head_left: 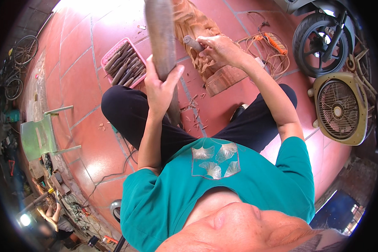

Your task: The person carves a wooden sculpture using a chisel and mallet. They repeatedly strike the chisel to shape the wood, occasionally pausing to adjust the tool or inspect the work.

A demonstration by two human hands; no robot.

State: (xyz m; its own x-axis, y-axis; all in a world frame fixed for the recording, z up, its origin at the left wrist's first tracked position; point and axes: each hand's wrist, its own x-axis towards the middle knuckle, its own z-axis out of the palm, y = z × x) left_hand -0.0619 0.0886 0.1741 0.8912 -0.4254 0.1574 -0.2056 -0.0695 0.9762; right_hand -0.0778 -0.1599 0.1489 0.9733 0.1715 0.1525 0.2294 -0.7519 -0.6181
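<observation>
My left hand (pixel 160 90) is closed around a long, club-like wooden mallet (pixel 160 35), its thick end raised toward the far edge of the view. In my right hand (pixel 223 51) is a tool with a round wooden handle (pixel 192 43), probably a chisel; its blade is hidden. That hand rests over a reddish-brown wood carving (pixel 197 21), which lies on the tiled floor with its flat base (pixel 226 80) toward me. Wood chips (pixel 192 107) are scattered between my crossed legs and the carving.
A pink basket (pixel 105 63) holding several wooden-handled tools is left of the mallet. On the right are an orange power tool (pixel 276 43) with coiled cord, a motorbike wheel (pixel 321 44) and a box fan (pixel 337 110). A green chair (pixel 40 136) stands left; another person (pixel 50 218) shows lower left.
</observation>
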